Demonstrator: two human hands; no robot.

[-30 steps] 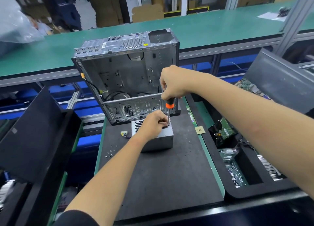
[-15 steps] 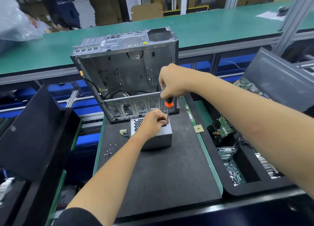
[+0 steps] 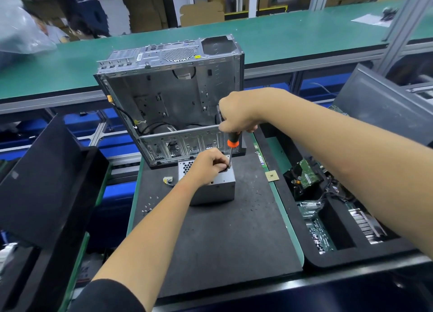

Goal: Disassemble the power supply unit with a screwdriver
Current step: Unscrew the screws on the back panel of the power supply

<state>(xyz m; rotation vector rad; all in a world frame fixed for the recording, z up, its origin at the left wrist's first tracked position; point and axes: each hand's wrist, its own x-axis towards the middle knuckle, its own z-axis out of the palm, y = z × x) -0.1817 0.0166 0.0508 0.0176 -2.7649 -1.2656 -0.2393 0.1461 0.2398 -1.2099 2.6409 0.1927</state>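
Note:
A grey metal power supply unit point(image 3: 215, 191) sits on the black mat point(image 3: 218, 236), just in front of an empty computer case point(image 3: 173, 100). My left hand point(image 3: 208, 166) rests on top of the unit with curled fingers gripping its upper right edge beside the screwdriver tip. My right hand point(image 3: 236, 114) grips the black-and-orange screwdriver point(image 3: 232, 145) from above, held nearly upright with its tip at the unit's top right corner. The screw itself is hidden by my fingers. A white cable connector point(image 3: 168, 180) pokes out at the unit's left.
Several loose screws point(image 3: 148, 206) lie on the mat's left side. A small square chip point(image 3: 271, 176) lies to the right. A black tray point(image 3: 351, 248) on the right holds circuit boards and parts. A black panel point(image 3: 42, 185) leans at the left. A green conveyor point(image 3: 281, 37) runs behind.
Both hands stay at the unit's top corner with the screwdriver upright; only a slight shift of the view and small hand movement is visible.

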